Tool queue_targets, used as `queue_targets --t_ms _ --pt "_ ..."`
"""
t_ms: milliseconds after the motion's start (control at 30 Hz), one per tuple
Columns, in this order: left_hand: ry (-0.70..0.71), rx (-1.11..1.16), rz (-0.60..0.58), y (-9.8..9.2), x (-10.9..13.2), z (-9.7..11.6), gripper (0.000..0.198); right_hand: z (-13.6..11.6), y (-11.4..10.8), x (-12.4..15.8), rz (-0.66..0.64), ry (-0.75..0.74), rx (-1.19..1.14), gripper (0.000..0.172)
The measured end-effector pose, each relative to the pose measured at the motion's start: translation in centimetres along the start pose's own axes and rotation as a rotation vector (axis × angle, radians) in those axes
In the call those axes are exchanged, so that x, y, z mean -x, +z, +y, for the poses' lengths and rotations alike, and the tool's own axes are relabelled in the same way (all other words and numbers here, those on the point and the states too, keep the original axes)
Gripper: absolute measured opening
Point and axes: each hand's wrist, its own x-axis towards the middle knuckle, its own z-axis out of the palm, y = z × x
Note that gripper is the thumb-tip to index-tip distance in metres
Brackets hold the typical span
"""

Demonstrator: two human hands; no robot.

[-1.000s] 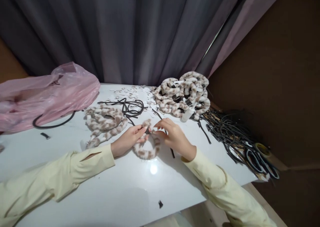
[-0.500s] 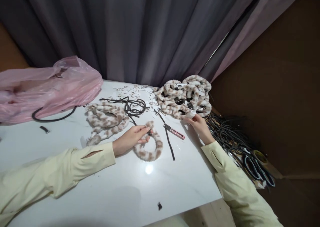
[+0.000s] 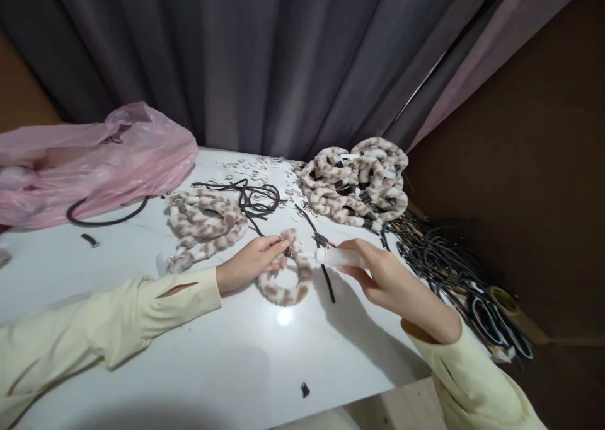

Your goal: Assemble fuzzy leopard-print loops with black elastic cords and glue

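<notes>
My left hand pinches one end of a furry brown-and-white spotted headband that lies curved on the white table. My right hand is closed around a small white squeeze bottle, held sideways. Its nozzle points left toward the headband end at my left fingertips. A black strip lies on the table just under the bottle.
A heap of finished furry headbands sits at the back right. More furry bands and black bare bands lie at centre left. A pink plastic bag fills the left. Black bands and scissors pile off the right edge. Small metal rings are scattered near the curtain.
My right hand left the headband, reached to the heap at the back right, and came back holding the white bottle aimed at the headband end. The left hand stayed put.
</notes>
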Motion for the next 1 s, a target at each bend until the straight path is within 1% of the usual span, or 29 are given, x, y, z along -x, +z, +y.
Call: queue_targets --t_ms 100,300,433,533,833,1000 --pt "-0.003 0.007 -0.003 0.1 0.0 0.1 0.038 -0.6 0.1 -0.6 0.006 -0.02 0.037 0.018" --pt "0.017 0.012 -0.021 0.1 0.1 0.1 0.037 -0.8 0.4 -1.5 -0.009 -0.054 0.105 0.02" --pt "0.033 0.029 -0.046 0.1 0.1 0.0 0.036 -0.9 0.4 -1.6 0.002 -0.069 0.129 0.022" --pt "0.018 0.044 -0.032 0.1 0.0 0.0 0.037 -1.0 0.3 -1.7 0.007 -0.076 0.147 0.024" --pt "0.031 0.01 -0.049 0.0 0.0 0.0 0.037 -1.0 0.3 -2.0 0.002 -0.112 0.193 0.023" --pt "0.039 0.026 -0.051 0.0 -0.1 -0.3 0.039 -1.1 0.2 -2.0 -0.002 -0.124 0.212 0.022"
